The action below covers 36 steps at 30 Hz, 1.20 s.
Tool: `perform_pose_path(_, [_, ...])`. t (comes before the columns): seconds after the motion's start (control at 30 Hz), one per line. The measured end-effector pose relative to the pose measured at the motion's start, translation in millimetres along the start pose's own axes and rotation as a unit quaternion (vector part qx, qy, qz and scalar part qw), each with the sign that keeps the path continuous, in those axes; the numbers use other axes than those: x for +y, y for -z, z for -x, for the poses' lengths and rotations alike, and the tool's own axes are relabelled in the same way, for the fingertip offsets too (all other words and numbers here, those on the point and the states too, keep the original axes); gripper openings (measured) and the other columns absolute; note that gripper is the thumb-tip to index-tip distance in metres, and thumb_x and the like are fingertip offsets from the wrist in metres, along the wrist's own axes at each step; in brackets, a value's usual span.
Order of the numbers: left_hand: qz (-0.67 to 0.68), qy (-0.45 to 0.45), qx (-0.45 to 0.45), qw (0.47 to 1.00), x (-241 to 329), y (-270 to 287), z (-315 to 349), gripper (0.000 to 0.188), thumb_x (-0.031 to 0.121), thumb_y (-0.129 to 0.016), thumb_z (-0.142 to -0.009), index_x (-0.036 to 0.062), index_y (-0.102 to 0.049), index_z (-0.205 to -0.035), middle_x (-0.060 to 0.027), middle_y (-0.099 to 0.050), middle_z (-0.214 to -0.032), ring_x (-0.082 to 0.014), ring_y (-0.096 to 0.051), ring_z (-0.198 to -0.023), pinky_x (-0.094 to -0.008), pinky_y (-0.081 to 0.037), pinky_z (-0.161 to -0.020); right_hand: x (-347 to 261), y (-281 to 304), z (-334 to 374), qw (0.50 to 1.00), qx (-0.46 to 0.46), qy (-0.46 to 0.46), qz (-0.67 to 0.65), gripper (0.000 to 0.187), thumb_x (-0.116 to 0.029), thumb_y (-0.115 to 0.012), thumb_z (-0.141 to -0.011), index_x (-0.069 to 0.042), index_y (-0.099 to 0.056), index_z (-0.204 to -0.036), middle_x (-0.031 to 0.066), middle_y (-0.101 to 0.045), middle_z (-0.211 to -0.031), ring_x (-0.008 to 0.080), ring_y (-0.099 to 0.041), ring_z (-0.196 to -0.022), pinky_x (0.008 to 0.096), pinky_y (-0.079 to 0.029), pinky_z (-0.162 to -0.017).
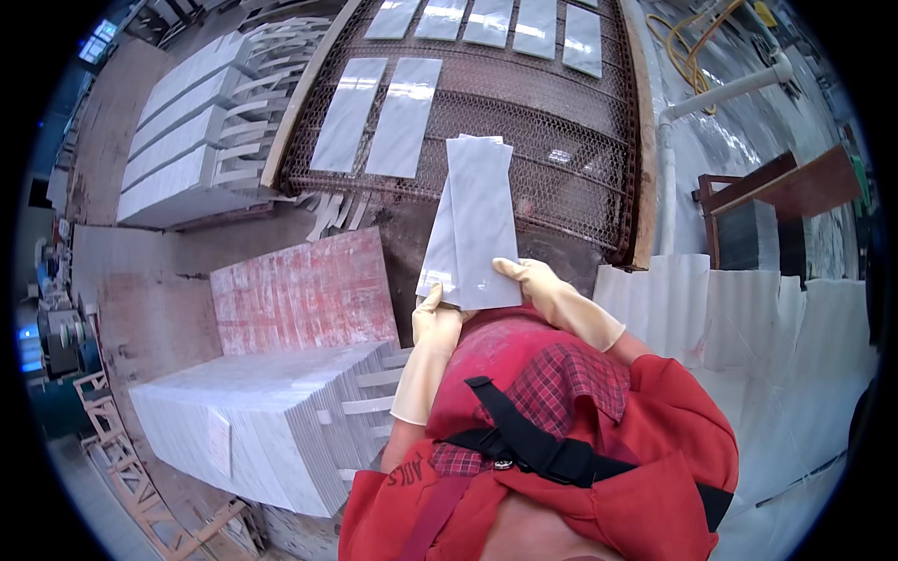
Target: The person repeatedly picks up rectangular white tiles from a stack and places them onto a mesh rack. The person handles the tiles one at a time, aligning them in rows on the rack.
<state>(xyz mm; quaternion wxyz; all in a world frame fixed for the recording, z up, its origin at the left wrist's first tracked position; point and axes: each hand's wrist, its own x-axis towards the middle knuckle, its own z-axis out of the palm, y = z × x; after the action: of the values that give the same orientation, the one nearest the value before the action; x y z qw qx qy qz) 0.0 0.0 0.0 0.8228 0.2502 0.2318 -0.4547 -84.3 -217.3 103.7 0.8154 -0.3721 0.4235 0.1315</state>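
Observation:
Both my hands wear cream rubber gloves and hold a few glossy grey-white stone tiles (486, 215), fanned slightly one over another in front of my body. My left hand (436, 323) grips the lower left corner, thumb on top and fingers underneath. At the lower right edge, my right hand (528, 278) is closed on the tiles with its thumb on the upper face. Beyond them is a brown mesh conveyor (552, 178), where two matching tiles lie side by side, the nearer one (405, 117) to the right. Farther off, several more tiles lie in a row.
At lower left stands a large stack of tiles (253, 393) with spacer strips, in front of a red-smeared board (304, 294). More stacked tiles (178, 140) are at upper left. A white pipe (667, 187), wooden frame and white foam sheets (748, 309) stand to the right.

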Motion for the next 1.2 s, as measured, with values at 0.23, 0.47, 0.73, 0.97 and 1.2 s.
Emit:
perform_pose_path(0.23, [0.064, 0.019, 0.075, 0.995, 4, -41, 18, 0.043, 0.023, -0.05, -0.107, 0.0105, -0.045, -0.147, -0.0136, -0.048, -0.155, -0.0395, -0.044, -0.142, -0.0797, -0.03, -0.111, -36, 47, 48, 0.992, 0.111, 0.037, 0.054, 0.048, -0.045, -0.064, -0.102, -0.002, -0.07, -0.124, 0.0114, -0.076, -0.113, 0.0223, -0.073, -0.098, 0.0374, -0.056, -0.091])
perform_pose_path(0.47, [0.093, 0.048, 0.064, 0.992, 10, -45, 16, 0.047, 0.021, -0.053, -0.103, 0.0129, -0.046, -0.149, -0.0122, -0.05, -0.155, -0.0398, -0.043, -0.144, -0.079, -0.025, -0.114, -89, 73, 71, 0.964, 0.221, 0.134, 0.069, 0.056, -0.054, -0.054, -0.106, -0.004, -0.068, -0.127, 0.0069, -0.074, -0.112, 0.0168, -0.069, -0.093, 0.0335, -0.052, -0.083])
perform_pose_path(0.73, [0.083, 0.062, 0.067, 0.992, 21, -59, 14, 0.052, 0.031, -0.061, -0.097, 0.0155, -0.055, -0.146, -0.0107, -0.053, -0.154, -0.0379, -0.044, -0.144, -0.0792, -0.023, -0.114, -114, 127, -23, 0.906, 0.365, 0.216, -0.018, 0.051, -0.053, -0.058, -0.105, -0.005, -0.07, -0.113, 0.005, -0.071, -0.099, 0.0175, -0.064, -0.084, 0.0362, -0.053, -0.074])
perform_pose_path(0.97, [0.055, 0.056, 0.056, 0.995, 18, -74, 16, 0.063, 0.059, -0.052, -0.101, 0.0226, -0.05, -0.152, -0.0063, -0.046, -0.161, -0.036, -0.039, -0.149, -0.0761, -0.026, -0.113, -112, 151, -47, 0.913, 0.355, 0.19, -0.066, 0.054, -0.049, -0.057, -0.105, -0.002, -0.065, -0.13, 0.0106, -0.069, -0.126, 0.0221, -0.067, -0.109, 0.0409, -0.056, -0.088])
perform_pose_path(1.2, [0.04, 0.066, 0.075, 0.994, 19, -81, 16, 0.073, 0.072, -0.037, -0.101, 0.0226, -0.047, -0.154, -0.0057, -0.044, -0.162, -0.0331, -0.04, -0.147, -0.074, -0.026, -0.114, -104, 156, -20, 0.94, 0.258, 0.219, -0.032, 0.058, -0.041, -0.056, -0.106, -0.001, -0.053, -0.147, 0.0123, -0.062, -0.141, 0.024, -0.063, -0.123, 0.0405, -0.052, -0.104])
